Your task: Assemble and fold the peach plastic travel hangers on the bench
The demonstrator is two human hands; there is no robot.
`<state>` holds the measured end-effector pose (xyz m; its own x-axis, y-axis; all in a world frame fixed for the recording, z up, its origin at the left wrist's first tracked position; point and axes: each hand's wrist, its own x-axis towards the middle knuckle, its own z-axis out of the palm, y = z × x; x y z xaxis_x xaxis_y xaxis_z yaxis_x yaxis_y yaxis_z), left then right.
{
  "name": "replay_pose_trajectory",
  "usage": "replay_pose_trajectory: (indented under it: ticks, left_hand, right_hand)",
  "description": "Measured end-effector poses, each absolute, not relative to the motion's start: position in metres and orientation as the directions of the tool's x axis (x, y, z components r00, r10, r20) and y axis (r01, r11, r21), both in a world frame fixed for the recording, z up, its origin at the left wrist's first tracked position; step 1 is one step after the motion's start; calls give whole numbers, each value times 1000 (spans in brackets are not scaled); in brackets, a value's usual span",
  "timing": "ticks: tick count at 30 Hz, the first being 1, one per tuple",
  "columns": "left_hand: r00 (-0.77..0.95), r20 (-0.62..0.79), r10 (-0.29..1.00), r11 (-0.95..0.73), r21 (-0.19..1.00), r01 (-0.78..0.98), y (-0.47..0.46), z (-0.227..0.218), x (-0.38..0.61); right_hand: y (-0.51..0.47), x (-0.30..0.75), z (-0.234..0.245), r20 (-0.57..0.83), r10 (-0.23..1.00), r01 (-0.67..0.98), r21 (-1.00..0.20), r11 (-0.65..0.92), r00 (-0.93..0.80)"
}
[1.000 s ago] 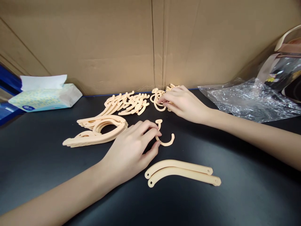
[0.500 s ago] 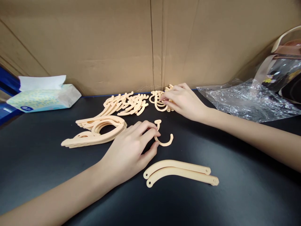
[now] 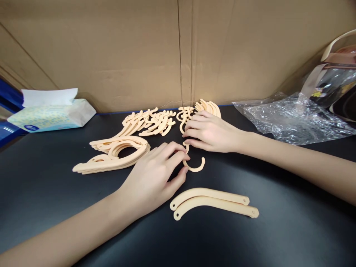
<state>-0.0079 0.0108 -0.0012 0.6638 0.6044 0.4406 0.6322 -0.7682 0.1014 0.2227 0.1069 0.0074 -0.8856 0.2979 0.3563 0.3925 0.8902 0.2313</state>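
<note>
A cream plastic hanger hook (image 3: 198,169) lies on the black table, its curved end facing right. My left hand (image 3: 158,174) pinches its stem between thumb and fingers. My right hand (image 3: 213,131) reaches over from the right, fingers apart, with the tips at the hook's small upper end; whether they touch it is hard to tell. Just behind those fingertips sits a small heap of hooks (image 3: 185,111), partly covered by the hand. In front of my left hand, two curved hanger arms (image 3: 211,202) with holed ends lie side by side.
Stacked hanger pieces (image 3: 111,163) lie left of my left hand. Behind them are piles of curved parts (image 3: 160,124), and more curved arms (image 3: 208,106) stand behind my right hand. A tissue pack (image 3: 52,115) is at far left; clear plastic film (image 3: 294,120) and a bag (image 3: 339,78) are at right.
My right hand has moved from the hook heap toward me and slightly left, to the upper end of the hook. The curved arms behind it have come into view. My left hand stays put.
</note>
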Motion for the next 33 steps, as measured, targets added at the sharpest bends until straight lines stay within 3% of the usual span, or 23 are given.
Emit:
replay_pose_trajectory:
  ticks: [11, 23, 33]
  left_hand:
    - [663, 438, 608, -769, 117, 628, 11, 0, -8]
    - [668, 422, 613, -765, 108, 635, 11, -1, -9]
    - [675, 430, 599, -773, 92, 628, 11, 0, -8]
  right_hand:
    - [110, 224, 1, 338, 376, 462, 226, 858, -863]
    - [103, 218, 3, 366, 323, 415, 209, 886, -873]
    - [90, 211, 5, 331, 302, 341, 64, 938, -894]
